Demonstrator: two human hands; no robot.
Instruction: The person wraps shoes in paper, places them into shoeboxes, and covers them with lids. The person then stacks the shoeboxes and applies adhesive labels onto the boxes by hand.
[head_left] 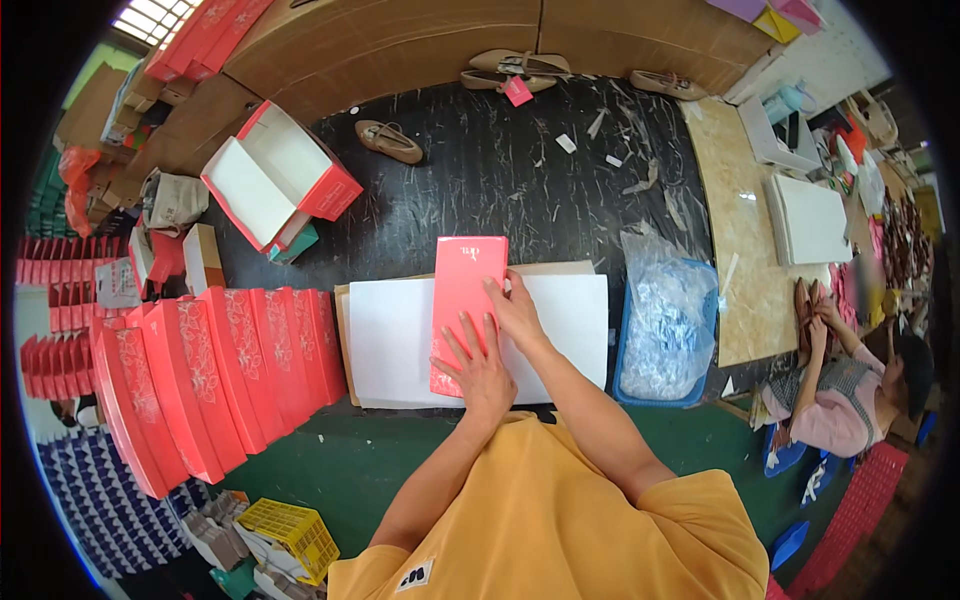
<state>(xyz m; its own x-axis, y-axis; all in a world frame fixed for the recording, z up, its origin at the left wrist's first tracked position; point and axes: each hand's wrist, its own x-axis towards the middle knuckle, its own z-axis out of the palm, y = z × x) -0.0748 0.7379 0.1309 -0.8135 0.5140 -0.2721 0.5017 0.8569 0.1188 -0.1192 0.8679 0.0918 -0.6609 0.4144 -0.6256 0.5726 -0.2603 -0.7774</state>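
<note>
Pink cardboard shoebox (466, 285) lies on white paper (388, 340), long axis pointing ahead; left hand (486, 380) spreads on its near half, right hand (518, 314) curls over its right edge, pinch unclear.

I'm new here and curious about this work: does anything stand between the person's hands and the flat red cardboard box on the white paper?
Nothing visible does. The left hand lies spread on the lower part of the flat red cardboard box, and the right hand rests at its right edge.
</note>
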